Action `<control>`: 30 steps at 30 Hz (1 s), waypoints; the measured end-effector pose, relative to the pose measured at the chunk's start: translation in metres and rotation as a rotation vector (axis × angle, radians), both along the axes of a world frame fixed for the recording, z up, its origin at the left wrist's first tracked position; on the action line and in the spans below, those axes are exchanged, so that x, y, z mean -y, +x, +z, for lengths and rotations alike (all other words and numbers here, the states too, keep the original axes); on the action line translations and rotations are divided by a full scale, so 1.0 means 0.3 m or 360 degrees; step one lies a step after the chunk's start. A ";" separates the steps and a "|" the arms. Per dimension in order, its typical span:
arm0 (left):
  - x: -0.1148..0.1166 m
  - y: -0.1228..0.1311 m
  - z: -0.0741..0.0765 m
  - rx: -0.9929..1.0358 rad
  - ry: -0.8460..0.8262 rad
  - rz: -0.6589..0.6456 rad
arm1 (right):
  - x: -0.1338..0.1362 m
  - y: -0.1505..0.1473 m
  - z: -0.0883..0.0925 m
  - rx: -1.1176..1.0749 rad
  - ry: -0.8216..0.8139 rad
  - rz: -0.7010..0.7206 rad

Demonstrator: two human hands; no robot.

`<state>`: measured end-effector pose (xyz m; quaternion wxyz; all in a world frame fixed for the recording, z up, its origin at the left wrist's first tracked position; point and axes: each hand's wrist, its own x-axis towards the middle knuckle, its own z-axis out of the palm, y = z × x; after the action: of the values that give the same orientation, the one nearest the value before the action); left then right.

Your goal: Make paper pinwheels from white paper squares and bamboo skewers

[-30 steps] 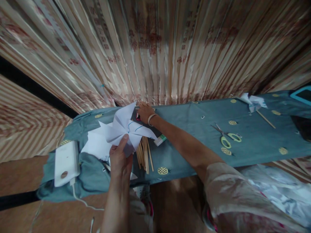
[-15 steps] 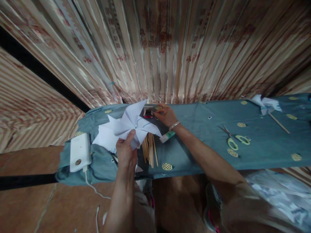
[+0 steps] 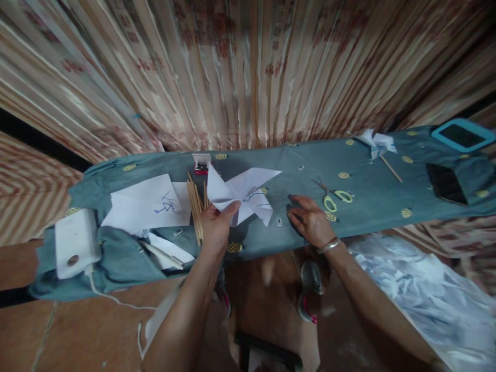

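Observation:
A white paper pinwheel with blue pen lines is pinched at its centre by my left hand, thumb on top. To its right, my right hand hovers over the cloth, thumb and fingertips brought together on a tiny thing too small to name. Behind the pinwheel, a small red box with its lid up holds small dark pieces. Several wooden sticks lie left of the pinwheel, partly covered by my left hand. Green-handled scissors rest beyond my right hand, blades apart.
White paper sheets and a white device with a cable are on the left. On the right lie another pinwheel on a stick, a dark phone and a blue-framed tablet. A curtain hangs behind the table.
My right hand has come away from the red box, back toward the table's front edge. My left hand has carried the pinwheel rightward off the paper sheets. The view has turned right.

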<state>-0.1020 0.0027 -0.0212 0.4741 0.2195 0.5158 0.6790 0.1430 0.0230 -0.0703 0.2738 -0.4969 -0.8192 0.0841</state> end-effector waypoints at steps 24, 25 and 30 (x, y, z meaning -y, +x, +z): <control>-0.073 0.143 -0.047 -0.0055 -0.0026 -0.0163 | 0.008 -0.048 0.026 -0.0014 -0.0188 -0.0095; -0.073 0.144 -0.049 -0.0053 -0.0026 -0.0169 | 0.010 -0.046 0.023 -0.0100 -0.0216 -0.0092; -0.073 0.144 -0.051 -0.0080 -0.0055 -0.0170 | 0.005 -0.018 -0.006 -0.0370 -0.0232 -0.0045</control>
<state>-0.0589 0.0247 -0.0366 0.5003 0.2556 0.5267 0.6379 0.1374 0.0215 -0.0722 0.3312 -0.5138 -0.7666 0.1966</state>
